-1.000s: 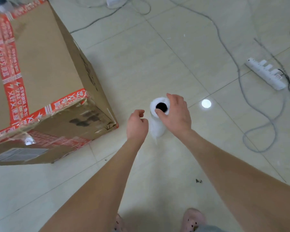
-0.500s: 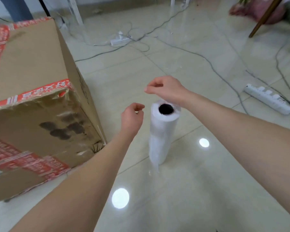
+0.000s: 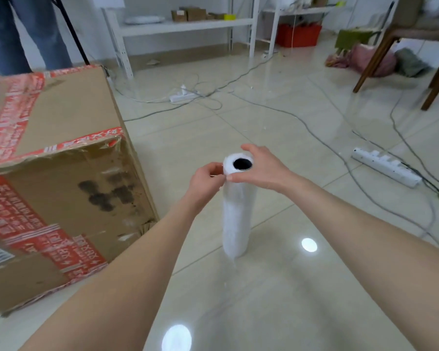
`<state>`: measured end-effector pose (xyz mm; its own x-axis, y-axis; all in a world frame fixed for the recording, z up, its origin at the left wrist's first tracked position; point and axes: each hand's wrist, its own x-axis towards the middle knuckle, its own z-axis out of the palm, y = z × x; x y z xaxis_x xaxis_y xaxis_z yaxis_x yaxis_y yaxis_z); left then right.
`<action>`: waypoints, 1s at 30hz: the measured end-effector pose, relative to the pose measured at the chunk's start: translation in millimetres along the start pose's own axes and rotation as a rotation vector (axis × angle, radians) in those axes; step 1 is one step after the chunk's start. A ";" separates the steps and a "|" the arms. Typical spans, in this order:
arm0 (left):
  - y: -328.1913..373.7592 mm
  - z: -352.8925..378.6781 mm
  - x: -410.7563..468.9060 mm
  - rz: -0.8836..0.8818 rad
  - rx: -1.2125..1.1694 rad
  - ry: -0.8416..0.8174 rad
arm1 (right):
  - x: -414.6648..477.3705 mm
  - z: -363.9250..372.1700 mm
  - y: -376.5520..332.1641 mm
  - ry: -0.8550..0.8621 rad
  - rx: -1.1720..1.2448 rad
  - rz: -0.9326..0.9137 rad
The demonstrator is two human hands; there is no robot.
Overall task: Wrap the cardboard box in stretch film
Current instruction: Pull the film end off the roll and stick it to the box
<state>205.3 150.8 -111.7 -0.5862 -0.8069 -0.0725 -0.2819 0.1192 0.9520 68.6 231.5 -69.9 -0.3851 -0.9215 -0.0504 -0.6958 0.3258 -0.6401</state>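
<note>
Stretch film roll [image 3: 237, 211] stood upright on the floor [image 3: 301, 287], long axis vertical, core hole facing up, dead ahead of both hands. Cardboard box [image 3: 61, 173] sat on the floor left of the roll, near but not touching. By our read, wrapping wasn't started. Right hand [image 3: 260, 165] was clamped round the roll's top rim, thumb on the near side and fingers curled round the far side. Left hand [image 3: 207, 181] sat hard against the top-left edge with thumb and fingers pinched on the outer layer. We reckoned it was picking for the free film end, but couldn't make out a lifted tail. The two hands were almost touching at the rim. Both forearms were stretched forward, wrists about level with the roll top. The left hand was the one nearer the box, so we judged the film should be drawn left toward the box's near-right corner while the right hand held the roll vertical. Risk as we saw it: a tall, narrow roll on glossy tile could tip or skid under a sideways pull. Power strip [image 3: 385, 167] lay on the floor to the right, well apart.
</note>
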 end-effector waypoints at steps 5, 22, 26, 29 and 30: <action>11.6 -8.1 -11.4 0.010 0.091 -0.151 | -13.5 9.4 3.6 0.055 0.183 0.086; 37.3 18.2 3.6 0.079 -0.060 -0.085 | 12.4 1.8 8.9 0.244 0.275 0.197; 37.8 25.1 17.2 0.114 -0.062 -0.117 | 23.0 5.0 10.9 0.308 0.271 0.247; 31.7 31.0 25.9 0.121 -0.091 -0.136 | 29.2 6.5 15.4 0.353 0.298 0.282; 27.1 32.9 26.6 0.121 -0.104 -0.137 | 29.9 7.0 17.2 0.356 0.307 0.275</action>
<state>157.1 151.6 -97.6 -0.7107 -0.7035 0.0114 -0.1273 0.1445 0.9813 49.4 208.0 -87.8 -0.7466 -0.6650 -0.0191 -0.3518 0.4190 -0.8371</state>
